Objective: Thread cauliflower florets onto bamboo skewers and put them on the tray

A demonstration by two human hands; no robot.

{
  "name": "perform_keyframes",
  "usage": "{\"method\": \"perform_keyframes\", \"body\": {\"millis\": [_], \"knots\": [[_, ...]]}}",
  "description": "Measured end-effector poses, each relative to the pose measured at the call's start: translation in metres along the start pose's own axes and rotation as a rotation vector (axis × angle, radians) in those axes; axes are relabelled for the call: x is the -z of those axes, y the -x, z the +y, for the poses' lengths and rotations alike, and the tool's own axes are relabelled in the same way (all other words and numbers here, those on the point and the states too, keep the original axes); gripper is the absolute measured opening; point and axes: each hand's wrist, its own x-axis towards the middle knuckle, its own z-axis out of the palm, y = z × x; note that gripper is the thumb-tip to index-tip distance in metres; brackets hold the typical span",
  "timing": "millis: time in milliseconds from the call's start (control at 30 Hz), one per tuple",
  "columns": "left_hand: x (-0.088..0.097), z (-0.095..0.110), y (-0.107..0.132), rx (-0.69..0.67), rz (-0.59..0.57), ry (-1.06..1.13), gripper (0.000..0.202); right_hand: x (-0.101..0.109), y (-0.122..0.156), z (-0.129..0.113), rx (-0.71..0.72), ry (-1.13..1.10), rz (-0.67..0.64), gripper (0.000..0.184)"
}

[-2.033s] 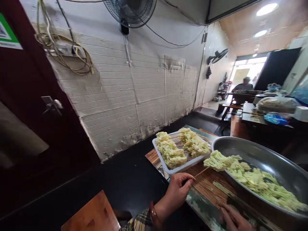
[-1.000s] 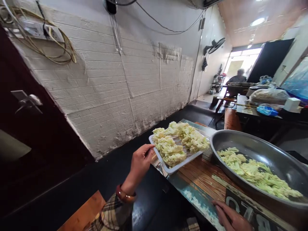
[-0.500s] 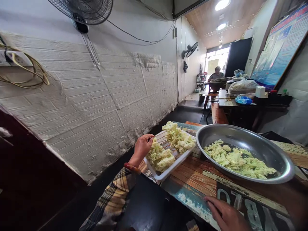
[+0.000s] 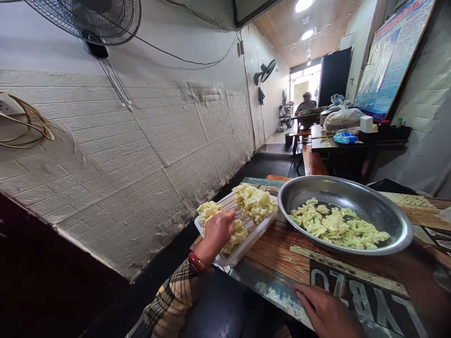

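My left hand [image 4: 219, 231], with a red-brown bangle at the wrist, is over the near part of a white tray [image 4: 243, 251]. Its fingers are curled together; whatever they grip is hidden. Skewered cauliflower [image 4: 254, 202] lies in two groups in the tray, florets at the outer ends and thin sticks [image 4: 230, 205] towards the middle. My right hand [image 4: 326, 307] rests at the near table edge, fingers stretched forward, with nothing visible in it. Right of the tray stands a wide metal basin [image 4: 398, 234] holding loose cauliflower florets [image 4: 336, 223].
The wooden table [image 4: 275, 253] carries painted letters near my right hand. A brick-patterned wall [image 4: 151, 136] runs along the left, with a fan [image 4: 95, 19] mounted above. Further back are a bench [image 4: 313, 162], a dark table [image 4: 327, 143] with bags, and a seated person [image 4: 306, 104].
My left hand has moved from the tray's left edge inward over the skewers, uncovering the florets at the left. The right hand stays at the table edge. The view has shifted slightly.
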Motion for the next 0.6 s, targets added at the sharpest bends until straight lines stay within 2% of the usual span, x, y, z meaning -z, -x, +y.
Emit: {"method": "perform_keyframes", "body": {"millis": [100,333,400,500,600], "knots": [[0.009,0.001,0.002,-0.052,-0.050,-0.072,0.028,0.001,0.000,-0.001,-0.002,-0.013,-0.011,0.033],[0.033,0.011,0.003,-0.243,-0.010,-0.227,0.030,0.002,0.002,-0.004,-0.037,-0.085,-0.013,0.033],[0.032,0.019,-0.002,-0.279,0.019,-0.209,0.039,0.000,0.002,-0.004,-0.036,-0.103,0.010,0.032],[0.020,0.034,-0.019,-0.326,0.056,-0.154,0.059,-0.003,0.002,-0.002,-0.035,-0.105,0.026,0.032],[0.000,0.046,-0.044,-0.280,0.047,-0.097,0.075,-0.003,0.000,-0.005,-0.051,-0.079,0.010,0.033]]}}
